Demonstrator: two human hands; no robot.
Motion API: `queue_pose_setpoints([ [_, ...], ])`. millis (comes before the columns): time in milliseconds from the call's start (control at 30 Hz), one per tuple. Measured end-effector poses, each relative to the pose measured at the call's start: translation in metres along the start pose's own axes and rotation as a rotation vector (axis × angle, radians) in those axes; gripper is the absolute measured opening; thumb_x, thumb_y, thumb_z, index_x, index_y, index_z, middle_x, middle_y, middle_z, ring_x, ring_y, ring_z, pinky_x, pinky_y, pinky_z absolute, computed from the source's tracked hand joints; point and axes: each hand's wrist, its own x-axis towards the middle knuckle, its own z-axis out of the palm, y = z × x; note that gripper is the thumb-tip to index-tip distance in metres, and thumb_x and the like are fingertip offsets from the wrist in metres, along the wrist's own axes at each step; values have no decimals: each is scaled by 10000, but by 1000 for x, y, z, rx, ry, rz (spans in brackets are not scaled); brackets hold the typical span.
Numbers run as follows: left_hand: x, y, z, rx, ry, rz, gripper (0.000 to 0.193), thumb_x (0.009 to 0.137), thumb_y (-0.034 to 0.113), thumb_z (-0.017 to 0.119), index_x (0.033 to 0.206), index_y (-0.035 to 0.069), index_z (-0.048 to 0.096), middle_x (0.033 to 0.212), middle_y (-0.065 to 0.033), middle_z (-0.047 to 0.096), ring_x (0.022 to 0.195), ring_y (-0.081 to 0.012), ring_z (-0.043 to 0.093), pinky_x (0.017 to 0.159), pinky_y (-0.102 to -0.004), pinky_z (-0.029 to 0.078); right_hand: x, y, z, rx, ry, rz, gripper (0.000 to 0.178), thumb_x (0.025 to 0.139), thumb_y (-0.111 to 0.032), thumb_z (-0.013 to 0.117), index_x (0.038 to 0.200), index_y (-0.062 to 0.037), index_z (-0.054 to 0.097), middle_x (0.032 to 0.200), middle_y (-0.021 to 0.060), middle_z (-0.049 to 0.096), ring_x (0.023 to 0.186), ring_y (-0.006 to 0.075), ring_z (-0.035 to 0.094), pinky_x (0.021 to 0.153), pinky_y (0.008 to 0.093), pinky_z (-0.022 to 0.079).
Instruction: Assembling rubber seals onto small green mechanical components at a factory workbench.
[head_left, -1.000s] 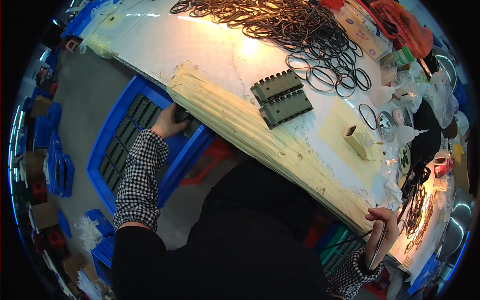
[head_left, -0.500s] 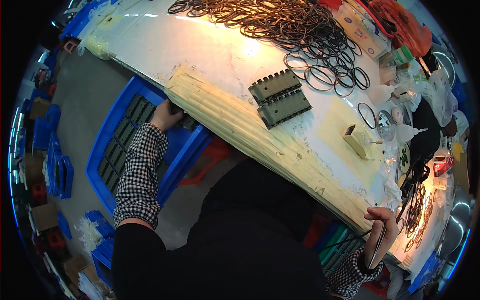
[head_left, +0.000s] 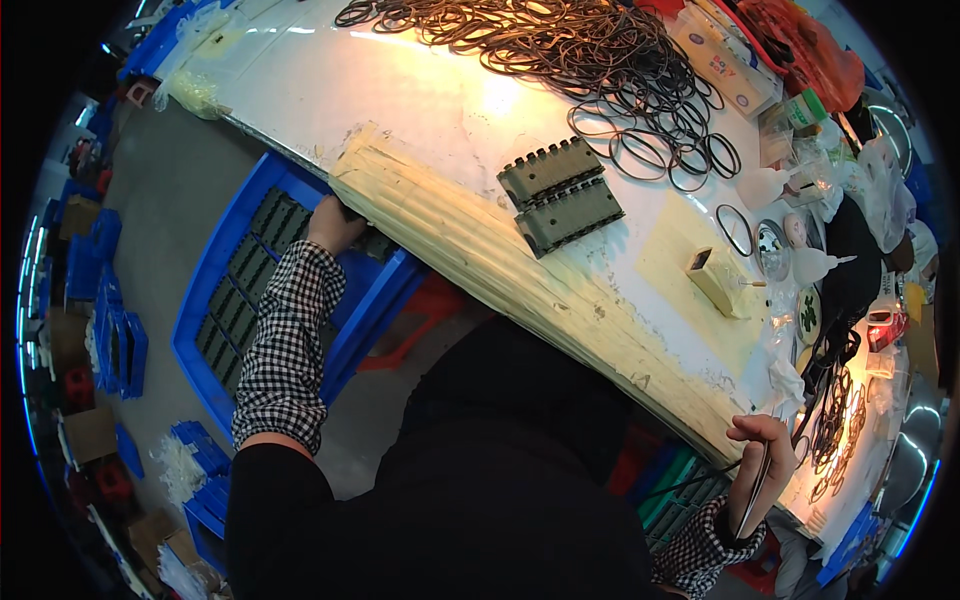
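Observation:
My left hand (head_left: 334,226) reaches into a blue plastic crate (head_left: 190,310) beside the table edge. Its fingers curl against a dark piece and are partly hidden by that edge, so I cannot make out what they grip. Rows of dark green ridged parts (head_left: 232,318) lie in the crate. On the table two more green ridged blocks (head_left: 570,215) rest side by side. At the lower right my right hand (head_left: 764,460) is closed around slim metal tweezers (head_left: 748,505), held upright along the palm, away from the blocks.
A tangled heap of black rubber rings (head_left: 600,60) covers the far side of the white table (head_left: 430,100). Layered yellowish tape (head_left: 480,250) pads its near edge. To the right stand a small yellowish box (head_left: 718,282), a squeeze bottle (head_left: 815,265) and plastic bags.
My left hand has shifted slightly farther in and toward the table edge, hiding more of its fingers. The right hand with the tweezers stays put.

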Motion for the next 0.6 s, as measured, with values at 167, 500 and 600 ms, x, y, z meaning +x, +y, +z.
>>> queue_pose_setpoints([
  [167,3,-3,7,50,16,7,426,711,217,757,1088,43,663,1050,-230,641,981,-369,636,853,-439,525,1,-1,0,0,-12,-3,403,951,-355,566,944,44,625,810,121,628,726,190,619,678,285,464],
  [500,-3,62,-39,-179,-82,-244,440,731,186,768,1109,1,639,1077,-227,668,971,-323,669,837,-366,538,0,0,1,-15,-8,-3,412,950,-366,567,929,41,625,800,123,630,725,193,622,677,289,464],
  [600,-18,52,-29,-484,-241,-84,487,724,160,782,1141,-24,608,1099,-216,666,1003,-283,666,853,-337,529,1,-1,-1,-19,-9,-5,402,948,-359,569,924,39,626,794,121,630,725,194,623,677,292,465],
])
